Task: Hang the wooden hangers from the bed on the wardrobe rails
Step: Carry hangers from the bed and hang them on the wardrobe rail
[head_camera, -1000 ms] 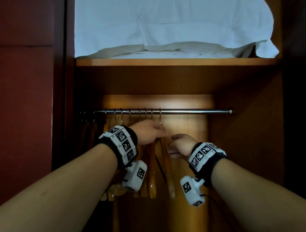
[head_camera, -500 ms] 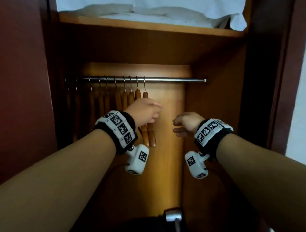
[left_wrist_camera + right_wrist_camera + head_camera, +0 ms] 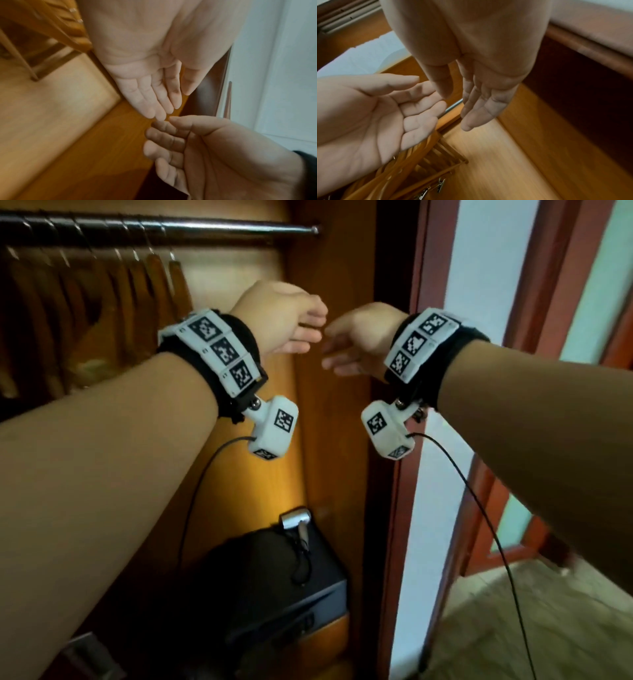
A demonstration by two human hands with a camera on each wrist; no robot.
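Several wooden hangers (image 3: 154, 282) hang by metal hooks on the wardrobe rail (image 3: 205, 227) at the upper left. My left hand (image 3: 306, 337) is in the air to the right of them and below the rail, fingers straight, palm empty. My right hand (image 3: 334, 356) hovers just beside it, fingers loosely bent, holding nothing. The left wrist view shows the left hand's fingers (image 3: 154, 100) nearly meeting the right hand (image 3: 171, 142). In the right wrist view the hangers (image 3: 423, 159) with clips lie below both empty palms.
A black box (image 3: 274, 583) sits on the wardrobe floor below my arms. The dark red door frame (image 3: 404, 405) stands right of my hands, with a white wall (image 3: 479, 302) and tiled floor (image 3: 548, 628) beyond. Thin cables hang from both wrist cameras.
My left hand has let go of the rightmost hanger and drawn away from the rail. Both hands have moved right, and the view has swung right and down.
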